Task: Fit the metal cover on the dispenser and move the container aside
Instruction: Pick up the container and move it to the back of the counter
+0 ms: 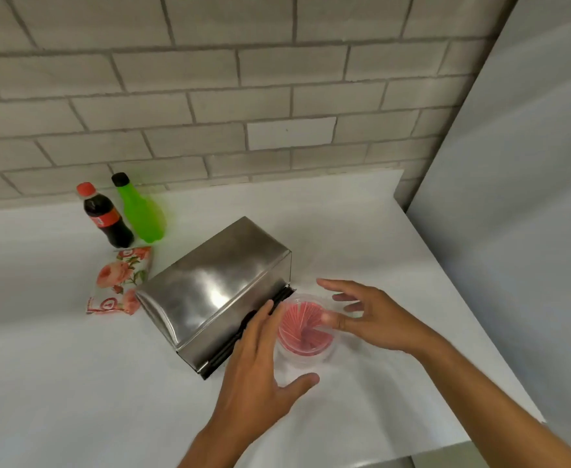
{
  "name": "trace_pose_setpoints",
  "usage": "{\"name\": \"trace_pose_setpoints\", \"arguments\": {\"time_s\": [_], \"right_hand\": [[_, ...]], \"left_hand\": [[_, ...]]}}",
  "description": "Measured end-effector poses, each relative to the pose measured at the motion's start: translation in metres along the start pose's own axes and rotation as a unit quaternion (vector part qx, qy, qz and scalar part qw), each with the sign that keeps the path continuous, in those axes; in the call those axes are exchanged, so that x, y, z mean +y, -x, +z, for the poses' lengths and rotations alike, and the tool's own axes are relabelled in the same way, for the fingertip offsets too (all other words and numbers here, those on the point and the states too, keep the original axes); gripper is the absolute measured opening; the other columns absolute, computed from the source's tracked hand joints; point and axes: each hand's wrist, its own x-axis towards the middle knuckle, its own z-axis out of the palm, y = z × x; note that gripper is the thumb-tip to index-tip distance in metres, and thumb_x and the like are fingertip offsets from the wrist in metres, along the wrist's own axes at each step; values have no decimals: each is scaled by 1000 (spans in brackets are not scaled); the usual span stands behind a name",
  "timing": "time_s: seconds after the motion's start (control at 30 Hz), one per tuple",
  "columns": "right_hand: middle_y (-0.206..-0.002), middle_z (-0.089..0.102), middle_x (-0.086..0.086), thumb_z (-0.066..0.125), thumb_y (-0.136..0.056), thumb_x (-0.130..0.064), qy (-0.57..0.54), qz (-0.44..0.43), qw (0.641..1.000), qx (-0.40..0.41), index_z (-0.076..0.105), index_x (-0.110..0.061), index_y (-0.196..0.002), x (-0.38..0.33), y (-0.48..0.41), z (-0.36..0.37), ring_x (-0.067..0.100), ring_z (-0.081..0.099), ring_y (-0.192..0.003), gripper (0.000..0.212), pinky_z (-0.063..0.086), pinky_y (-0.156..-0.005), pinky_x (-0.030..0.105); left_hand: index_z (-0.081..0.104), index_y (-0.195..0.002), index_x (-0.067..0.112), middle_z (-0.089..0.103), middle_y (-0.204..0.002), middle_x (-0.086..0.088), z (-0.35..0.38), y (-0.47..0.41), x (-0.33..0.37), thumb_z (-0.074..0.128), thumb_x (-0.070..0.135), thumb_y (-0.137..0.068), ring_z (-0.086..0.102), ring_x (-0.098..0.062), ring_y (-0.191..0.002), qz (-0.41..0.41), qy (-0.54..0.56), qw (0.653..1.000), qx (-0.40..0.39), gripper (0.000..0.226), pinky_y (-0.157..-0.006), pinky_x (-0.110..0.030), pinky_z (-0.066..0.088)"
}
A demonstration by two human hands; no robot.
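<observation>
Clear plastic, the container sits on the bench just right of the dispenser's black front edge, between both hands, red sticks fanned inside. The right hand has its fingers spread wide over the rim, a fingertip seemingly touching it, though blur makes contact unsure. The left hand lies flat, fingers together, between dispenser and container, thumb splayed. The metal cover runs diagonally and looks seated. Whatever lies beneath it is hidden.
</observation>
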Motion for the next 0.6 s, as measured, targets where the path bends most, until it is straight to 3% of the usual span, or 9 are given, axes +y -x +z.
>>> {"name": "trace_pose_setpoints", "arguments": {"time_s": [0.13, 0.2, 0.3, 0.4, 0.6], "right_hand": [[-150, 52, -23, 84, -75, -68, -50, 36, 998, 11, 36, -59, -153, 24, 26, 32, 1, 54, -133, 91, 53, -104, 28], [-149, 54, -21, 85, -75, -65, -85, 47, 995, 33, 36, -59, -153, 29, 31, 45, 3, 55, -133, 93, 54, -103, 29], [-144, 60, -15, 87, -79, -55, -137, 54, 987, 64, 40, -57, -152, 31, 32, 57, 6, 60, -130, 86, 55, -104, 33], [-141, 64, -12, 88, -82, -45, -169, 49, 981, 80, 42, -54, -152, 32, 32, 59, 8, 62, -127, 84, 55, -105, 35], [-139, 65, -11, 87, -86, -34, -179, 52, 978, 89, 44, -51, -152, 40, 28, 39, 10, 63, -127, 80, 55, -105, 37]], "left_hand": [[5, -162, 51, 10, -169, 24, 27, 10, -19, 84, 70, -67, 12, 19, -147, -14, 47, 998, -25, 124, -95, -7, 34], [6, -162, 51, 12, -170, 20, 38, 13, -25, 82, 67, -75, 24, 17, -143, -9, 52, 998, -25, 117, -84, 0, 37], [15, -160, 54, 18, -168, 13, 50, 13, -25, 76, 58, -86, 52, -11, -136, -9, 64, 998, 15, 96, -85, -15, 51], [24, -153, 54, 27, -164, 3, 56, 7, -22, 78, 44, -89, 59, -25, -132, -12, 65, 997, 30, 84, -85, -31, 60], [31, -146, 50, 38, -153, -3, 67, -14, -17, 78, 38, -91, 62, -24, -125, -13, 56, 998, -5, 73, -83, -22, 50]]}}
